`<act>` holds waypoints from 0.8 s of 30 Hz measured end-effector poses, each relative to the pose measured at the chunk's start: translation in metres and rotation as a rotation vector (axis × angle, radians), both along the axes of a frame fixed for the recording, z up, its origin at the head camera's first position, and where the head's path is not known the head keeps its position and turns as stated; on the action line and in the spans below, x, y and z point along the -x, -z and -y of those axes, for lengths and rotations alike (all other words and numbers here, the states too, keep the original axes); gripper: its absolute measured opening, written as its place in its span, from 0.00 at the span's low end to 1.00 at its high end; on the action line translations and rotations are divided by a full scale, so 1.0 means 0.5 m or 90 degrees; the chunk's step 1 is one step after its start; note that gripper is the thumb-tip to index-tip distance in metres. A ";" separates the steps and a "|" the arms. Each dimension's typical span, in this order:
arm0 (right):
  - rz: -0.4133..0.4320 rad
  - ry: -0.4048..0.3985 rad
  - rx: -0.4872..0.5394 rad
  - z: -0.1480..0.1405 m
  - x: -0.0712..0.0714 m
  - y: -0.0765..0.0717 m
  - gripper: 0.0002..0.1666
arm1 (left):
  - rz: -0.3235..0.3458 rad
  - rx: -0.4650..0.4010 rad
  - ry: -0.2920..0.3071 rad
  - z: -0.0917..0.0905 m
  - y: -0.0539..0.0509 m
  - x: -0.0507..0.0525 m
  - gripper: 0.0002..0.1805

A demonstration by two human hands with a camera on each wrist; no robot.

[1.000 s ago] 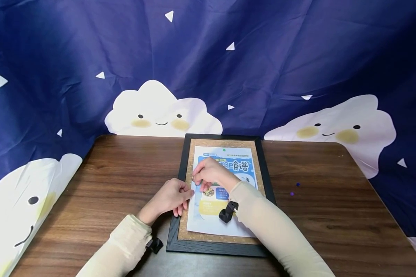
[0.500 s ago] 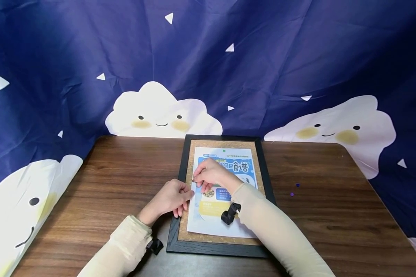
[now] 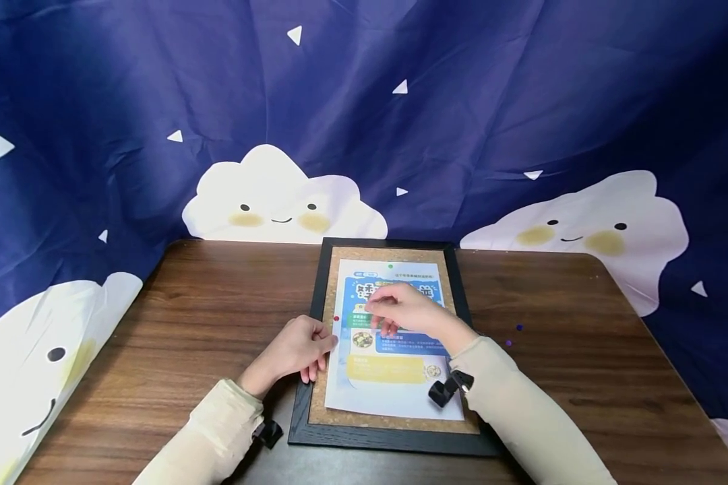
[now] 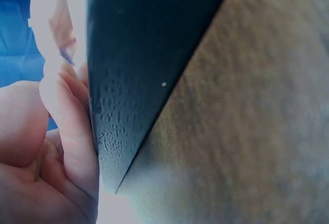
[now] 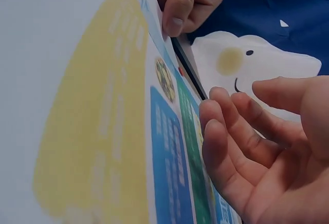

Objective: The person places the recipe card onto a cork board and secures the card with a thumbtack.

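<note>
A printed poster (image 3: 388, 397) with blue, green and yellow blocks lies on a cork board (image 3: 388, 423) in a black frame (image 3: 394, 439). A green pushpin (image 3: 391, 266) sits at the poster's top edge, and a red pushpin (image 3: 336, 318) at its left edge. My left hand (image 3: 297, 347) rests on the board's left side, thumb at the poster's edge just below the red pushpin, other fingers by the frame. Over the poster's upper middle hovers my right hand (image 3: 409, 311); the right wrist view shows its fingers loosely bent, with nothing between them.
To the right of the board, a blue pushpin (image 3: 519, 327) and a purple pushpin (image 3: 509, 343) lie on the brown wooden table (image 3: 582, 377). Behind the table hangs a dark blue curtain (image 3: 461, 101) printed with smiling clouds.
My right hand has let go of the red pushpin and moved right, away from the poster's left edge, uncovering the pushpin there. My left hand stays in place.
</note>
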State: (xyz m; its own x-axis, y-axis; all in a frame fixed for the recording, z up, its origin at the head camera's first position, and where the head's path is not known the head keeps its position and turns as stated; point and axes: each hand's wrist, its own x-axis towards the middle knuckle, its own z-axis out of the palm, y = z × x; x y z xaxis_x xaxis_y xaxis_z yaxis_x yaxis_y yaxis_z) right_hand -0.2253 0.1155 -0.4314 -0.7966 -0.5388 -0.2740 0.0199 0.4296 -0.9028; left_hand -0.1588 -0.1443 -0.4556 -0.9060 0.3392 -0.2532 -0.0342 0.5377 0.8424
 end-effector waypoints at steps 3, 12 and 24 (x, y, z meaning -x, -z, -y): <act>-0.023 0.003 -0.010 -0.027 -0.008 -0.004 0.18 | -0.002 -0.003 -0.003 0.001 -0.001 0.000 0.18; -0.075 0.022 -0.009 -0.092 -0.030 -0.003 0.19 | 0.005 -0.005 -0.010 0.004 0.000 -0.001 0.19; -0.174 0.087 -0.045 -0.176 -0.069 -0.004 0.17 | 0.002 -0.015 -0.003 0.002 0.001 -0.002 0.19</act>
